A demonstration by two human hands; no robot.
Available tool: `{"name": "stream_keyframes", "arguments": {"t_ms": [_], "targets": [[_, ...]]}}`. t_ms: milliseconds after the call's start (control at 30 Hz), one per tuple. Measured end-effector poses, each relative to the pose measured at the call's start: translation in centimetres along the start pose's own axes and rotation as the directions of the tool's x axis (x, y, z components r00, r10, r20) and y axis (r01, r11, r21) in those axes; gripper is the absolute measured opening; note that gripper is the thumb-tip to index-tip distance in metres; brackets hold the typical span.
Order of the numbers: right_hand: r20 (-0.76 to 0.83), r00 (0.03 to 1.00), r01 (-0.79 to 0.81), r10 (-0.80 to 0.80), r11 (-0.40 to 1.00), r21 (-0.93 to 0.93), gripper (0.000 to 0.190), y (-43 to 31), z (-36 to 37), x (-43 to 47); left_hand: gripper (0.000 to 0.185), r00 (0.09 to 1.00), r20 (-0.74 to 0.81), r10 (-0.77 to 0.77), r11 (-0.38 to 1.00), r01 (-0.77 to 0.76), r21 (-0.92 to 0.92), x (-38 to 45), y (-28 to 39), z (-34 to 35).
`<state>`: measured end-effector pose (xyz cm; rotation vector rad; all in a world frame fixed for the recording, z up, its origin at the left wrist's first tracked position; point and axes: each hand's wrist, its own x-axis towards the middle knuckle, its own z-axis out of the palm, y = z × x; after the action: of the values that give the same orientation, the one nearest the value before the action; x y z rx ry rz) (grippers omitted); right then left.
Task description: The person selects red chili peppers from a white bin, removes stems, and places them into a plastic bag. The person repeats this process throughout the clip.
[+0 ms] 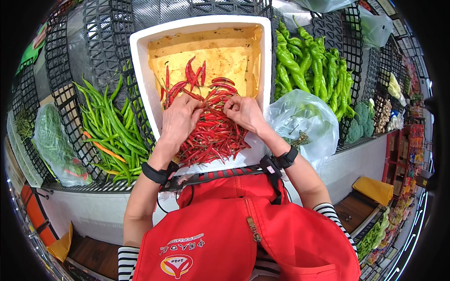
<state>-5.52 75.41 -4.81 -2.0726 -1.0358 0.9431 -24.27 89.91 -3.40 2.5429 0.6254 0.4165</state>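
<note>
A heap of thin red chili peppers (214, 140) lies in a white foam box (202, 21) lined with yellowish paper (204, 45). Over the heap's left side, my left hand (181, 117) has thumb and fingers drawn together on a red chili. My right hand (244, 112) pinches at the chilies just opposite, thumb against bent forefinger. A small gap with chilies and their stems separates the two sets of fingertips. Some fingertips are partly hidden among the peppers. Several loose chilies (194, 72) rest on the paper beyond the hands.
Long green chili peppers (112, 130) fill the bay at left, beside a bagged leafy vegetable (56, 144). At right are larger green peppers (313, 63), a clear plastic bag (306, 119) with dried stems, and broccoli (360, 121). Black mesh dividers (58, 45) stand between bays.
</note>
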Motion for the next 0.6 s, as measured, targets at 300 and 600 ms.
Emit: {"name": "stream_keyframes", "arguments": {"t_ms": [300,600], "targets": [[0.294,0.942,-0.326,0.162,0.656,0.681,0.013,-1.5,-2.2,-1.2,0.019,0.997,0.081,-0.009,0.956,-0.015,0.293,-0.4,-0.9,2.5],[0.201,0.977,-0.193,0.072,0.703,0.685,0.013,-2.4,-3.1,-2.7,0.008,1.0,-0.017,0.024,0.98,-0.02,0.199,0.4,-1.6,2.6]]}}
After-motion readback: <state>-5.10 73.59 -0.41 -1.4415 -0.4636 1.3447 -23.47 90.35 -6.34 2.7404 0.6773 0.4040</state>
